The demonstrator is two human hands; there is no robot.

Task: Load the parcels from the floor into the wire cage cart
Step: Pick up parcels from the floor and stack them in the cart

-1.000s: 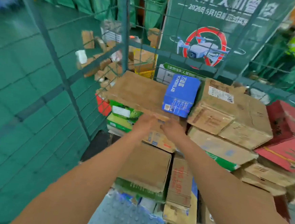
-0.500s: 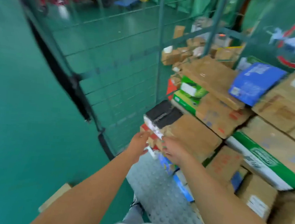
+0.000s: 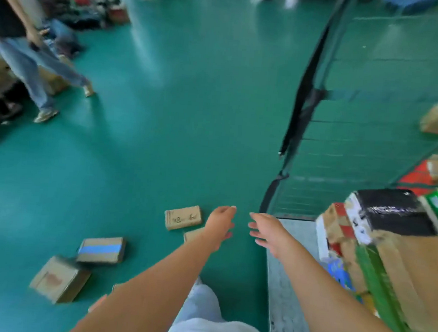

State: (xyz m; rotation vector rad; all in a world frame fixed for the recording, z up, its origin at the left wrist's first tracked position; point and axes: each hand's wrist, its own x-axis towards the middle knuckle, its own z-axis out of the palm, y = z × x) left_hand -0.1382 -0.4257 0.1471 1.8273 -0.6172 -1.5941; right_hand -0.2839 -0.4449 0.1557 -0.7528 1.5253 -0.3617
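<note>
Both my hands hang empty over the green floor, fingers loosely spread. My left hand [image 3: 219, 225] is just right of a small brown parcel [image 3: 183, 217] and covers part of another brown parcel [image 3: 192, 234]. My right hand [image 3: 266, 231] is beside the cart's metal floor plate [image 3: 290, 297]. A parcel with a blue stripe [image 3: 101, 249] and a plain brown box [image 3: 59, 279] lie lower left. The wire cage cart [image 3: 360, 119] stands at the right, stacked with parcels; a black-topped box [image 3: 392, 211] is on the near pile.
A person in jeans [image 3: 34, 72] walks at the upper left, near heaped bags and boxes. The cart's open gate edge with a black strap [image 3: 303, 99] juts out at centre right. My leg in light trousers [image 3: 208, 319] is at the bottom.
My view has swung left from the cart's stacked parcels to the floor. Both hands have drawn back from the pile and now hover empty above the floor parcels.
</note>
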